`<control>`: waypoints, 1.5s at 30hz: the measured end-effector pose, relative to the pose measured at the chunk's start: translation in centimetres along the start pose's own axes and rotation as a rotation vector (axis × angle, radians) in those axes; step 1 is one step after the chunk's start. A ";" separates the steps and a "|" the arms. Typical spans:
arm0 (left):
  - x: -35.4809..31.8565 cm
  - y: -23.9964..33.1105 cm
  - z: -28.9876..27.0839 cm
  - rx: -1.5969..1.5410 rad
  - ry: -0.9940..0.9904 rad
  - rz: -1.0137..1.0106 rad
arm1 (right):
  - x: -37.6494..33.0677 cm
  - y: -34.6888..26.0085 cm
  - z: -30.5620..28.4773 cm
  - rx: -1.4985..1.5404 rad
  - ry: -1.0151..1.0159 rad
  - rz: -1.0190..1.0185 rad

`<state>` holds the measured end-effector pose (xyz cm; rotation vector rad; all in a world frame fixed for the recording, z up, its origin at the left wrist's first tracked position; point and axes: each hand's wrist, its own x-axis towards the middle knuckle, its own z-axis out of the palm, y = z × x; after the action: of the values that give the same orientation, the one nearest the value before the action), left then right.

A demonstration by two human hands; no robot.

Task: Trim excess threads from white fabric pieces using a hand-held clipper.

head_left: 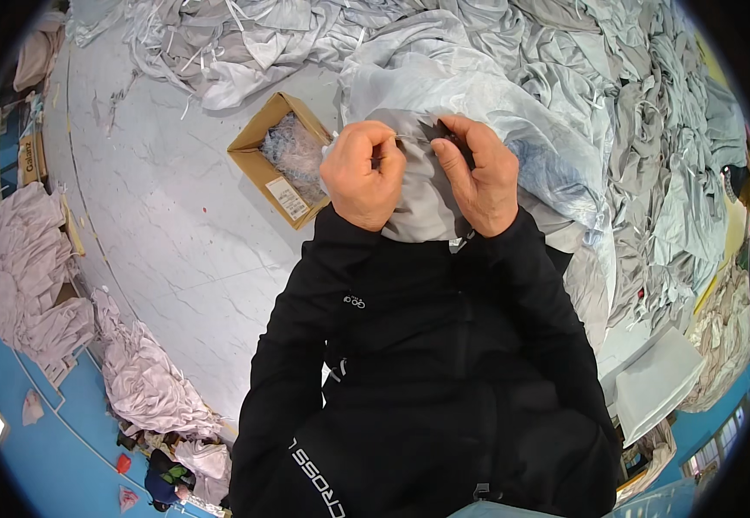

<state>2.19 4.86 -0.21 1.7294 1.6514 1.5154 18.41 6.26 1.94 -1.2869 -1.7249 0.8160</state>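
our left hand (362,177) and right hand (484,177) sit close together over a smooth grey cloth (424,205).
beside us on the left stands an open-topped brown cardboard box (250,167) with crinkled clear plastic (291,148) inside, perhaps for easy reach; next, our left fingers curl into a tight pinch, probably steadying something fine, though we cannot tell what; the cloth spreads between and below the hands, likely to stay in view; then our right thumb and fingers press narrowly around a dark, pointed, blade-like tool (434,131), its points turned left toward the pinch.
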 end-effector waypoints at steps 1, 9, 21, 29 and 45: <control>0.0 0.0 0.0 -0.094 0.000 -0.095 | 0.0 0.0 -0.1 -0.028 -0.023 -0.041; -1.0 -0.7 0.2 -0.313 0.034 -0.320 | 0.5 -1.3 -0.5 -0.247 -0.107 -0.218; -1.0 -0.1 0.2 -0.135 0.045 -0.121 | 0.0 -1.6 0.1 -0.363 -0.031 -0.300; -0.8 0.1 0.1 -0.042 0.016 0.018 | -0.7 -1.0 0.9 -0.387 0.054 -0.313; -1.1 -0.2 0.2 -0.020 0.034 0.077 | -1.0 -1.2 1.4 -0.339 0.120 -0.231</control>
<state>2.47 4.08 -0.93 1.7856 1.5974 1.5988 16.83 4.90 2.07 -1.2916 -1.9246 0.3150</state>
